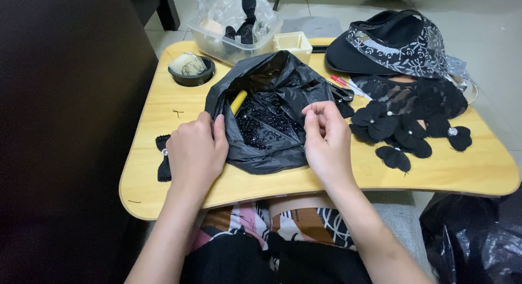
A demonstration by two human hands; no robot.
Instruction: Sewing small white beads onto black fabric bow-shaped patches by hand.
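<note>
Hands (196, 151) grip bag (272, 88) edges.

table (163, 107): you work on pale yellow wood
plastic bag (272, 153): glossy black
beads (258, 126): your bag holds shiny black ones
tube (238, 101): yellow
fabric flowers (399, 133): matte black, one with a silver centre
visor (394, 42): black, silver floral lace
pen (339, 80): red
small box (292, 44): cream
your clothing (304, 224): pink, brown, black and white print
</note>
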